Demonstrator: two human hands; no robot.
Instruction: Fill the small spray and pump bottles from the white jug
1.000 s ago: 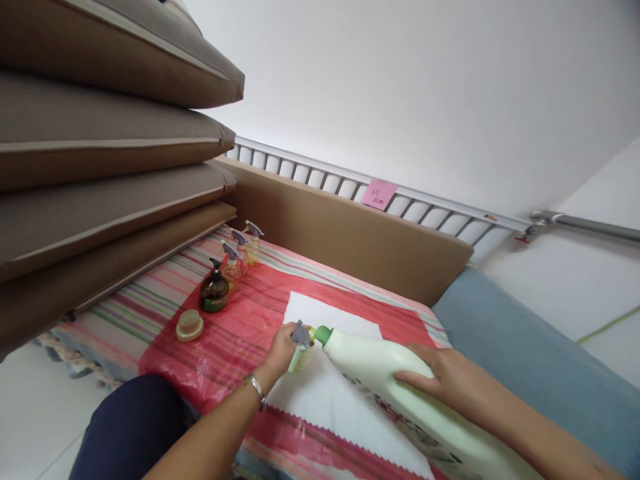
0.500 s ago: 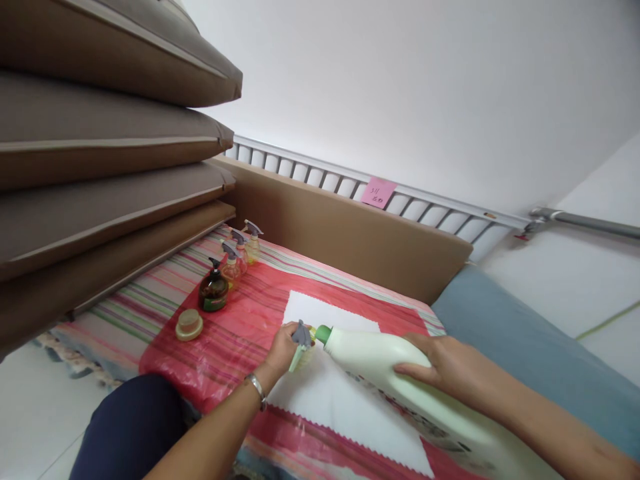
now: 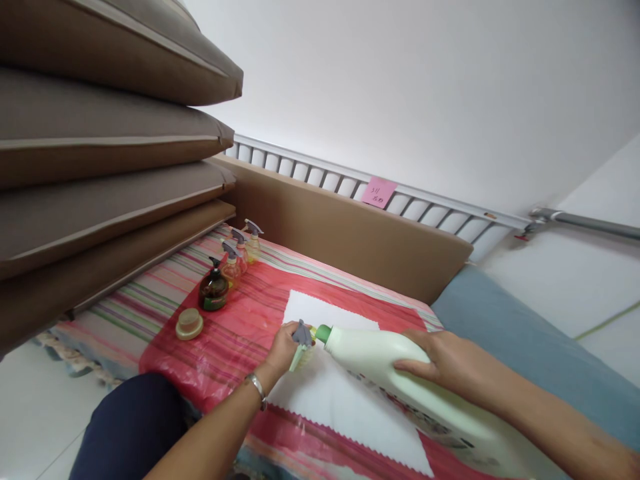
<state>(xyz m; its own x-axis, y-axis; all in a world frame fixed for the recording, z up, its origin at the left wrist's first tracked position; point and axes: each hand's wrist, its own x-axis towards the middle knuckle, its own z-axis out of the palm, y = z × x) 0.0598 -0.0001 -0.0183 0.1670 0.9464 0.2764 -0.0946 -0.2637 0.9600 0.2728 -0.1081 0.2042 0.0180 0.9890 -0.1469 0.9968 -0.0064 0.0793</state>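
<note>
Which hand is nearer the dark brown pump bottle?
Left. The left hand is just right of and below the dark brown pump bottle; the right hand is much farther right.

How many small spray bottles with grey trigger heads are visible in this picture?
4. Three stand in a row beside the stacked cushions; the left hand holds the fourth at the big white bottle's green spout. Others may be hidden.

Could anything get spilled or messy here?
Maybe. The right hand tips the big white bottle so its green mouth meets the small spray bottle that the left hand grips. That opening looks small, so liquid could run over onto the white cloth. The big bottle looks heavy for one hand and might slip or gush.
</note>
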